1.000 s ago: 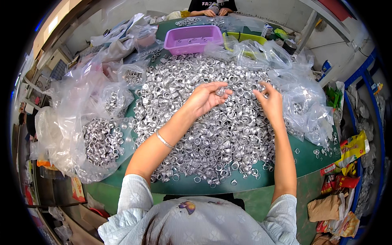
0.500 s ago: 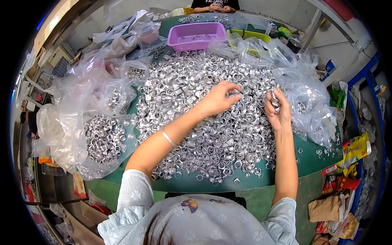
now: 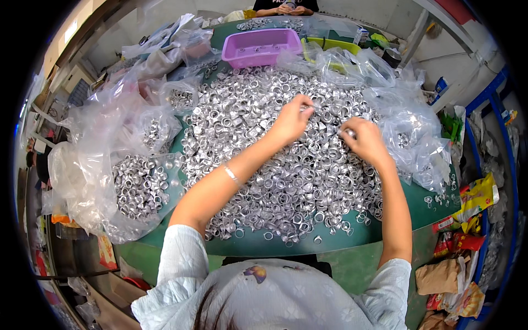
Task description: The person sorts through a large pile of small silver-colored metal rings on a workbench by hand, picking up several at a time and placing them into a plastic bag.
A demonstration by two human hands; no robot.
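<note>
Left grip [image 3: 292,121] together, pinching what looks like a ring [image 3: 312,108]; right grip [image 3: 367,142] curled on another. We judge the ring heap [image 3: 308,176] sits beneath both to keep reaches short; purple basket [image 3: 264,60] beyond, clear bags [image 3: 82,168] outboard.

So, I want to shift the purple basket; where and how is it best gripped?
Probably pinch the purple basket by its left rim, coming from the left: that lip stands exposed, with green table beside it, while the yellow-green basket and clear plastic crowd the right end.
</note>
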